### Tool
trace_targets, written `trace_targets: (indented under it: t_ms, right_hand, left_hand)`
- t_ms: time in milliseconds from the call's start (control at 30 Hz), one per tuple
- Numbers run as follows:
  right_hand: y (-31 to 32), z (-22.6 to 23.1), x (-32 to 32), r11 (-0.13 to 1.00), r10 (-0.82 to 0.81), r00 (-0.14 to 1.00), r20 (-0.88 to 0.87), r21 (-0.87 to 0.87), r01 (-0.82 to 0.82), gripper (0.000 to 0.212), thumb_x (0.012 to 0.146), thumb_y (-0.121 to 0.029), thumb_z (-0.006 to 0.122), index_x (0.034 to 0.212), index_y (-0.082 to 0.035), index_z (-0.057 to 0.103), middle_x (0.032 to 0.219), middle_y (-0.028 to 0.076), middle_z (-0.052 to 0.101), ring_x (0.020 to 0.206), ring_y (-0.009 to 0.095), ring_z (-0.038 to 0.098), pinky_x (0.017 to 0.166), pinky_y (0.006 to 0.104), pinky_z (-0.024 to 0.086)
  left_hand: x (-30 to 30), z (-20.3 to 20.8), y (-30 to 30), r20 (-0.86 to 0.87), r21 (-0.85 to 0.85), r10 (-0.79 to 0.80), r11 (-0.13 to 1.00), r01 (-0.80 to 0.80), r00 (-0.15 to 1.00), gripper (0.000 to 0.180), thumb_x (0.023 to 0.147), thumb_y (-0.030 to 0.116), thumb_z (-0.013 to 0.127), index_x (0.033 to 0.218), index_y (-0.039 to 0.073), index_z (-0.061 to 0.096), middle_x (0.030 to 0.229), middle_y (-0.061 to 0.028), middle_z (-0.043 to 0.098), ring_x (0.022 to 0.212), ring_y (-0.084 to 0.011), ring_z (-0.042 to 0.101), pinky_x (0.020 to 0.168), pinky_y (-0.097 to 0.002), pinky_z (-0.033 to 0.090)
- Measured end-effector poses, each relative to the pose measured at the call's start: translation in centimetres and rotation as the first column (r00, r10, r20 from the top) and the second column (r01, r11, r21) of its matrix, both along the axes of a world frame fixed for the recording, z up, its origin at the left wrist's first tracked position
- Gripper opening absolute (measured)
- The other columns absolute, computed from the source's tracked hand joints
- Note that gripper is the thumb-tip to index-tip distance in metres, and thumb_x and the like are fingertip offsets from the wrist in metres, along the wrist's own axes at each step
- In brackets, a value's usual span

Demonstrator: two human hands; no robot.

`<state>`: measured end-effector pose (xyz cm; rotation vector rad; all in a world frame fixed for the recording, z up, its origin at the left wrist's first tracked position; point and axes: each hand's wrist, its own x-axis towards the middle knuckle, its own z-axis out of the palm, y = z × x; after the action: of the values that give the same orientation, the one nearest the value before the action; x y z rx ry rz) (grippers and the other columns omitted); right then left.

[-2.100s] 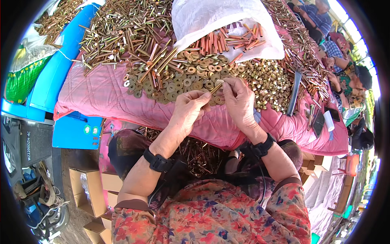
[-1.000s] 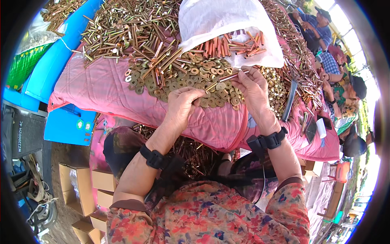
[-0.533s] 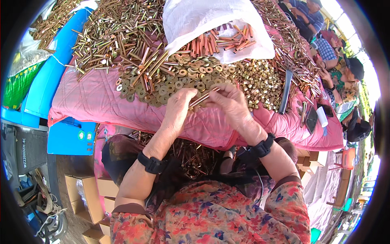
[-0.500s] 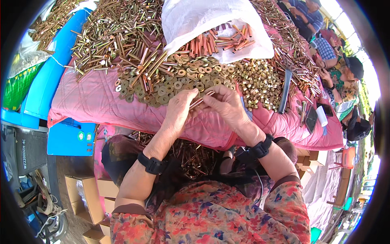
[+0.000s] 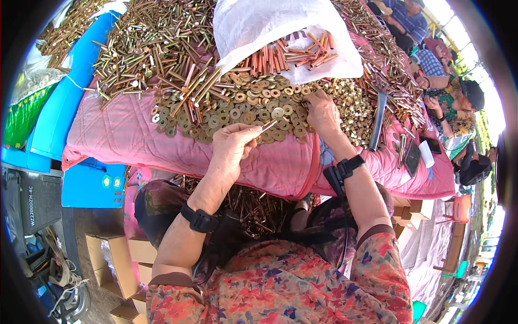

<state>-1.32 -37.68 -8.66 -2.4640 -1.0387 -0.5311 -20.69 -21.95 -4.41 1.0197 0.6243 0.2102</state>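
Over the pink quilted cloth (image 5: 135, 135) covering the counter, the left hand (image 5: 231, 148) has its grip closed around a slim brass-coloured metal bolt (image 5: 268, 126), while the right hand (image 5: 322, 112) rests with curled fingers on the heap of brass-coloured flat round washers (image 5: 237, 110), its grip hidden.

Shiny brass-coloured metal washers (image 5: 259, 110) glint on a soft, quilted pink cloth (image 5: 135, 140) over the worktop. Above the washers, glossy yellow-metal bolts (image 5: 151, 48) gleam. A thin, crinkled white plastic bag (image 5: 270, 27) holds smooth copper-toned metal tubes (image 5: 280, 54). Beside the cloth, smooth blue plastic sheet (image 5: 59, 119); below it, matt brown cardboard boxes (image 5: 116, 264).
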Motion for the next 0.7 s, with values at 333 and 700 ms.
trace_targets:
  t_ms: [333, 700]
  right_hand:
    - [-0.2, 1.8, -1.0, 1.0, -0.014, 1.0, -0.027, 0.02, 0.014, 0.015, 0.073, -0.004, 0.054, 0.088, -0.005, 0.058, 0.089, 0.015, 0.058, 0.085, 0.034, 0.057, 0.071, 0.042, 0.048]
    - [-0.9, 1.6, -1.0, 0.986, -0.062, 0.992, -0.108, -0.163, 0.044, 0.019, 0.075, -0.005, 0.053, 0.09, -0.008, 0.064, 0.088, 0.012, 0.059, 0.085, 0.033, 0.059, 0.072, 0.0418, 0.048]
  left_hand:
    - [-0.6, -0.2, 0.8, -0.008, 0.014, 0.006, 1.0, -0.006, 1.0, 0.009, 0.076, 0.009, 0.067, 0.074, 0.003, 0.062, 0.06, -0.0014, 0.053, 0.043, -0.0031, 0.039, 0.038, -0.0162, 0.024]
    - [-0.7, -0.5, 0.4, -0.015, 0.052, 0.003, 0.999, -0.002, 1.0, 0.01, 0.076, 0.01, 0.068, 0.073, 0.003, 0.062, 0.06, -0.0015, 0.054, 0.042, -0.0026, 0.04, 0.037, -0.0161, 0.025]
